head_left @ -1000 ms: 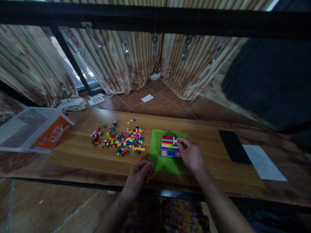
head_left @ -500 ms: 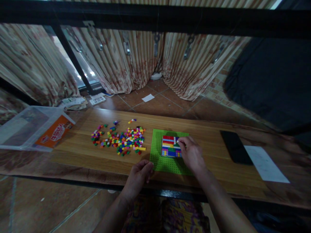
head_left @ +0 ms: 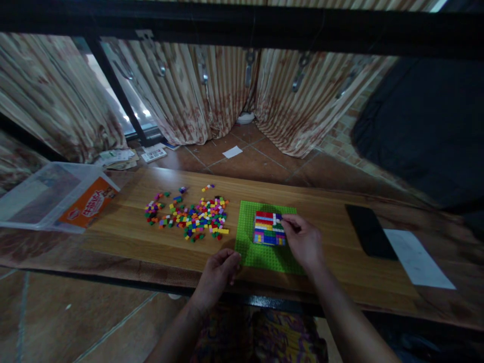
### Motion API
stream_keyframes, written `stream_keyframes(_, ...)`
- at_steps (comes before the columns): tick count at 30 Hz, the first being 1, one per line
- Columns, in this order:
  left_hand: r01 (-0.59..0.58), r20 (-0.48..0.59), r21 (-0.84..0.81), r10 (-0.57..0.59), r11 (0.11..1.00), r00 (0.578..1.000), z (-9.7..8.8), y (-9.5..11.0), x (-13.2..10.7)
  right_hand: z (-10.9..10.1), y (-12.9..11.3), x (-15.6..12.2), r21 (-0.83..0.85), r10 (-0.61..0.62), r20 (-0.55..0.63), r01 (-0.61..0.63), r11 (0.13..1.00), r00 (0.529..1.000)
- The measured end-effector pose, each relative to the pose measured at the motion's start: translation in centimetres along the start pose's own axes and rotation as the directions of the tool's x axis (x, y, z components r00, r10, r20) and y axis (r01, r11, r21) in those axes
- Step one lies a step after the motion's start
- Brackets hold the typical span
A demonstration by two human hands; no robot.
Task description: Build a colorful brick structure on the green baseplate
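A green studded baseplate [head_left: 247,257] lies on the wooden table, bearing a block of multicoloured toy bricks [head_left: 269,229] set in rows. My right hand [head_left: 304,239] is at the block's upper right corner, thumb and forefinger closed together there; whatever they pinch is too small to make out. My left hand [head_left: 219,272] rests by the plate's lower left corner, its fingers curled and thumb against forefinger, and its inside is hidden. To the left of the plate spreads a pile of small loose bricks [head_left: 204,217] in many colours.
A clear plastic bin [head_left: 49,196] with an orange label stands at the table's left end. On the right lie a black phone-like slab [head_left: 368,232] and a white sheet of paper [head_left: 418,259]. Behind the table hang striped curtains [head_left: 181,101].
My right hand has shifted slightly right, uncovering more of the brick block's right side. The left hand holds its place. The whole view has moved a little.
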State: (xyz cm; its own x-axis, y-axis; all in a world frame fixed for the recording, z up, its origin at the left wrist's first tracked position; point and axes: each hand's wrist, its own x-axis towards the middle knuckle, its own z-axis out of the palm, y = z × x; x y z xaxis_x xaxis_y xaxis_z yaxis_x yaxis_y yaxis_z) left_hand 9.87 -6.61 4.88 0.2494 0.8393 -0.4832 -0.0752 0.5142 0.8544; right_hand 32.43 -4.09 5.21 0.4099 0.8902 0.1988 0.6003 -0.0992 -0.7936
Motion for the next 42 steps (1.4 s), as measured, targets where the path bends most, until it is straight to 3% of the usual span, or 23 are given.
stream_keyframes(5,0.003,0.0,-0.006,-0.003,1.0,1.0,0.1,0.3,-0.1,0.6,0.7,0.3,0.152,0.115,-0.043,-0.107,0.983,0.992)
stream_keyframes(11,0.025,-0.008,-0.022,-0.025,0.999,1.0,0.2,0.3,-0.1,1.4,1.3,0.9,0.332,0.215,-0.002,-0.202,0.922,0.977)
stream_keyframes(28,0.011,-0.02,-0.01,-0.011,1.0,1.0,0.4,0.2,-0.3,1.7,0.9,1.6,0.462,0.269,0.062,-0.266,0.846,0.961)
stream_keyframes(33,-0.013,0.003,-0.032,0.013,0.999,1.0,0.9,0.5,-0.6,1.5,1.1,1.7,0.458,0.237,0.048,-0.232,0.858,0.97)
stream_keyframes(37,-0.026,0.04,-0.072,0.029,0.997,0.999,1.5,0.9,-0.8,0.6,0.0,-0.1,0.459,0.196,-0.002,-0.173,0.871,0.981)
stream_keyframes(40,-0.007,0.066,-0.103,0.014,0.995,0.998,2.2,1.4,-0.9,-0.4,-1.9,-2.8,0.449,0.067,0.091,-0.101,0.888,0.994)
stream_keyframes(42,0.014,0.099,-0.124,-0.002,0.992,0.995,2.7,1.6,-1.1,-1.0,-3.1,-4.8,0.407,-0.083,0.211,-0.01,0.914,0.974)
